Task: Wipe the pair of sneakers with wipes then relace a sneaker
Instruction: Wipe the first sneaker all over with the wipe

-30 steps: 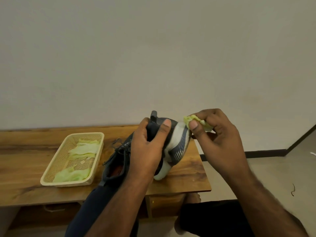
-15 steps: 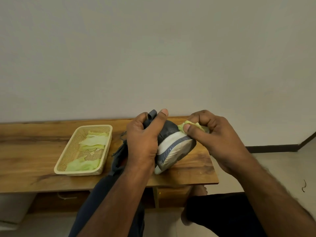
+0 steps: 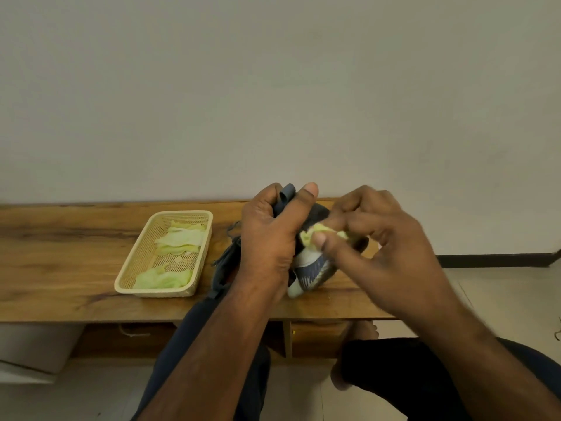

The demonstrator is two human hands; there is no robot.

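A dark grey sneaker (image 3: pixel 314 273) with a white and blue patterned sole is held above the wooden table, heel up and sole turned to the right. My left hand (image 3: pixel 270 238) grips it round the heel, thumb beside the pull tab. My right hand (image 3: pixel 376 250) pinches a crumpled yellow-green wipe (image 3: pixel 321 233) and presses it against the sneaker's side near the heel. Dark laces (image 3: pixel 232 235) hang loose on the left. Most of the upper is hidden behind my hands. No second sneaker is in view.
A cream plastic basket (image 3: pixel 136 262) with several yellow-green wipes sits on the wooden table (image 3: pixel 60 253) left of the sneaker. The table stands against a plain wall. My knees are below its front edge; a drawer front shows under it.
My right hand brought the wipe from the air beside the heel down onto the sneaker and rubs lower along its side. My left hand turned the sneaker, keeping its grip.
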